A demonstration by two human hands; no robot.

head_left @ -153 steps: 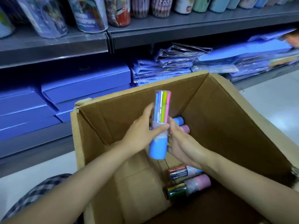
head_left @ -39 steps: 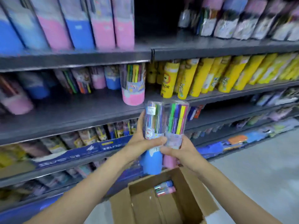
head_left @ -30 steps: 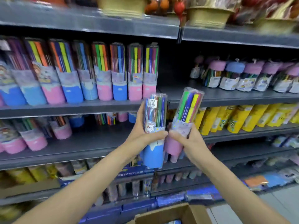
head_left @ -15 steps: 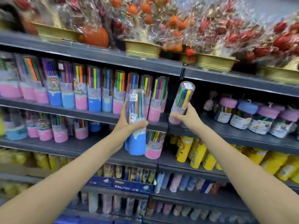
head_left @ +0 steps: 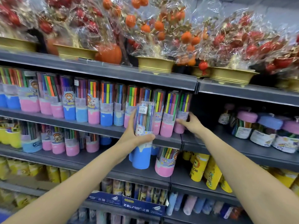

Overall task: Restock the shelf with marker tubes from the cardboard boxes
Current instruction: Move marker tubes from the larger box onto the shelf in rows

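Observation:
My left hand [head_left: 135,135] grips a blue-based marker tube [head_left: 143,135] upright in front of the shelf. My right hand [head_left: 190,125] holds a pink-based marker tube [head_left: 182,115], which stands on the grey shelf [head_left: 191,140] at the right end of a long row of matching tubes [head_left: 97,107]. Fingers and thumb wrap round that tube's lower part. The cardboard box is out of view.
Wrapped fruit-tree ornaments in gold pots [head_left: 155,63] fill the top shelf. Round marker tubs [head_left: 262,131] sit to the right, with a dark gap beside my right hand. Yellow tubes [head_left: 199,168] and more marker tubes [head_left: 165,161] stand on the lower shelves.
My right hand has moved the pink tube from mid-air down onto the shelf, at the right end of the row. My left hand still holds the blue tube.

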